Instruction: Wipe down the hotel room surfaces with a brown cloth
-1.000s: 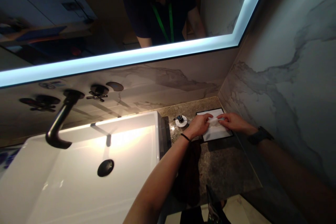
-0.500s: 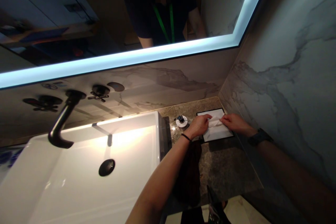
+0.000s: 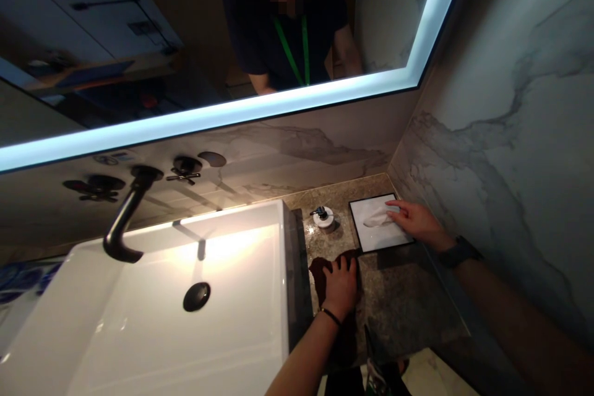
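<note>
A white tissue box with a dark edge point(image 3: 383, 238) lies on the stone counter, and a crumpled tissue point(image 3: 375, 213) sticks up from its opening. My right hand point(image 3: 413, 219) is over the box's right side, fingers apart, its fingertips beside the tissue. On a dark reddish-brown cloth point(image 3: 319, 269) left of the box rests my left hand point(image 3: 341, 284), fingers spread, palm down. The round soap dispenser with a dark pump point(image 3: 323, 218) stands between the sink and the box.
The white sink point(image 3: 241, 309) fills the left, with a dark faucet point(image 3: 123, 216) and cross handle point(image 3: 185, 170) on the wall. A lit mirror point(image 3: 208, 109) reflects a person with a green lanyard. A marble wall point(image 3: 524, 154) borders the right.
My left hand has let go of the tissue and moved down and left onto the cloth. My right hand has opened slightly beside the tissue. The view has shifted a little.
</note>
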`<action>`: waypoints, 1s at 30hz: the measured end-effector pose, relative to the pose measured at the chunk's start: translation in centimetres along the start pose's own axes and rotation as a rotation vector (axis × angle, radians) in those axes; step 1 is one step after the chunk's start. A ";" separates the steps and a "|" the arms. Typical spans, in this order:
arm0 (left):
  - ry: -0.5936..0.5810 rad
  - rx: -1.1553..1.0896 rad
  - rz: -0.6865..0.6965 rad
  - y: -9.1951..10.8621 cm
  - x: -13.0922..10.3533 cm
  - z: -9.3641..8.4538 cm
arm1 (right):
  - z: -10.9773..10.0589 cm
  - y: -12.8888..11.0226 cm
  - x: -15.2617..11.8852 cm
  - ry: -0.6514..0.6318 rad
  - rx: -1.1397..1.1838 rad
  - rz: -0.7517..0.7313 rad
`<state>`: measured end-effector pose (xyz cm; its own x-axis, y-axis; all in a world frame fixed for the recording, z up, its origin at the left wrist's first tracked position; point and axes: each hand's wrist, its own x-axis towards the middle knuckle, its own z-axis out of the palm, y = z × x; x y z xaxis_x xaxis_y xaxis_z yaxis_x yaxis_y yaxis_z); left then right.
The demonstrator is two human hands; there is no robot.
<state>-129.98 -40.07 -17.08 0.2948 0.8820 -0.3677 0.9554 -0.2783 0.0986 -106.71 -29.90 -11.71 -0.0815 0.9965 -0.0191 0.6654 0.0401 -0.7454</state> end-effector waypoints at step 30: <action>0.171 -0.064 -0.266 -3.3 0.1 -5.4 | 6.4 2.4 -8.9 0.331 -0.498 -0.235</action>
<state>-133.02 -36.99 -12.46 0.0277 0.9732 -0.2285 0.9968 -0.0097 0.0798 -109.15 -39.16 -17.61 -0.0866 0.9238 0.3731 0.9290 0.2102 -0.3047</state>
